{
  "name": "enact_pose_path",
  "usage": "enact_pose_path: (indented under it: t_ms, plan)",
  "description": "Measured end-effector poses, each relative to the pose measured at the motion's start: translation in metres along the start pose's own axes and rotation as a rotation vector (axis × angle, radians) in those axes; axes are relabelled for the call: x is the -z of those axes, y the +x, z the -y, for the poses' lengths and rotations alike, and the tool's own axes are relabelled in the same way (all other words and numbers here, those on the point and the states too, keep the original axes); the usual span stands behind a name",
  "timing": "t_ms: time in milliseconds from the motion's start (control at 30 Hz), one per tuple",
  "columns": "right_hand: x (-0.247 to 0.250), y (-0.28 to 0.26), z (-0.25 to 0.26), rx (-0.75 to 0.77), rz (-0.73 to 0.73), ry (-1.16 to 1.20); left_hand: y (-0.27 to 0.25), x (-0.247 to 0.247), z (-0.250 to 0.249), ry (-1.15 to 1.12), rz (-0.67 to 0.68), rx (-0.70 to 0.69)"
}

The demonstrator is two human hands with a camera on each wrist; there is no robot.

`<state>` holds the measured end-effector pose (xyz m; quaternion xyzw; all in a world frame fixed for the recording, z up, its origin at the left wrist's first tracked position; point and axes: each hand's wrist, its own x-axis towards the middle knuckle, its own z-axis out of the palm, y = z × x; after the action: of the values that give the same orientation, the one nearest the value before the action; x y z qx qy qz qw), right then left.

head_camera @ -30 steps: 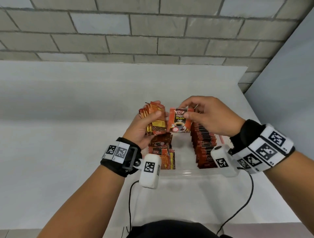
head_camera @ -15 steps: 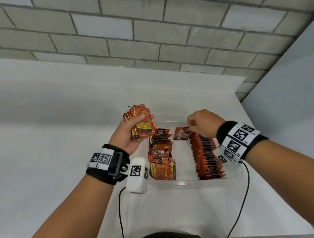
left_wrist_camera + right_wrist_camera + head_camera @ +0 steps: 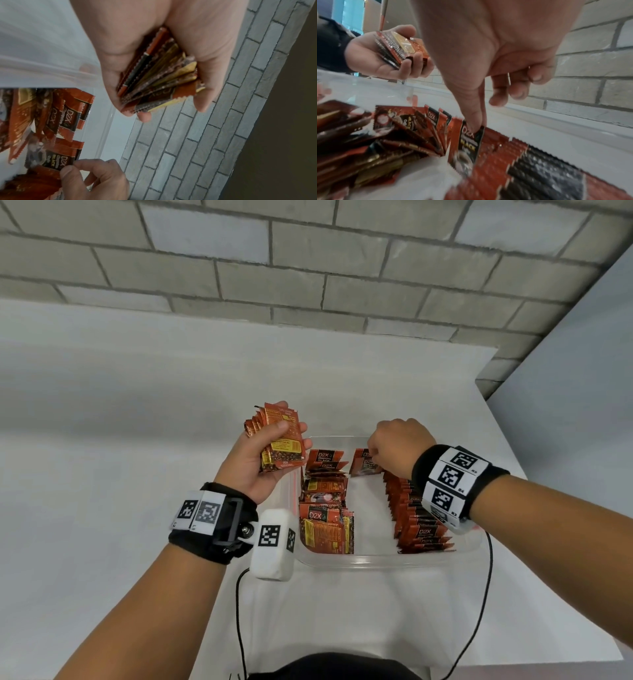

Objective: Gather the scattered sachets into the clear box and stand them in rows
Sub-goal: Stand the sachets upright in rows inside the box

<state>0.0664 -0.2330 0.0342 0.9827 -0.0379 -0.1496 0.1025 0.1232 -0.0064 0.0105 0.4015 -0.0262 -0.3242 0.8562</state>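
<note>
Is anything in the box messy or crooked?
Yes. The left row in the box is messy: its sachets lean and overlap, facing different ways. The right row stands neat. The right hand pinches one sachet at its far end, and the left hand holds a bundle.

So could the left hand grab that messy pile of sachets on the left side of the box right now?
Probably not yet. The left hand is full, gripping a bundle of sachets beside the clear box. Nothing covers the left pile, so the way is free once the bundle is put down.
</note>
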Motion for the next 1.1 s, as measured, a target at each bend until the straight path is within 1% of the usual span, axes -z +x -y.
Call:
enact_pose_path:
  t_ms: [67,200,533,700,900,1100]
  plan:
    - [-0.004,0.001,0.000,-0.006,-0.035,-0.042,0.000,0.000,0.000,0.000,-0.005,0.001]
    - [-0.005,0.001,-0.001,0.012,-0.060,-0.101,0.000,0.000,0.002,-0.005,-0.006,0.009]
    - [0.006,-0.002,0.008,0.038,0.003,-0.221,0.000,0.001,0.002,-0.013,0.024,0.005]
    - [0.009,-0.004,0.013,0.038,0.008,-0.241,-0.001,0.000,0.001,0.009,-0.004,0.015]
    - [0.009,-0.006,0.015,-0.008,-0.007,-0.208,-0.001,0.000,0.002,0.010,0.009,0.005]
    - [0.006,-0.005,0.013,0.002,-0.033,-0.221,-0.002,0.000,0.003,0.000,0.004,0.009]
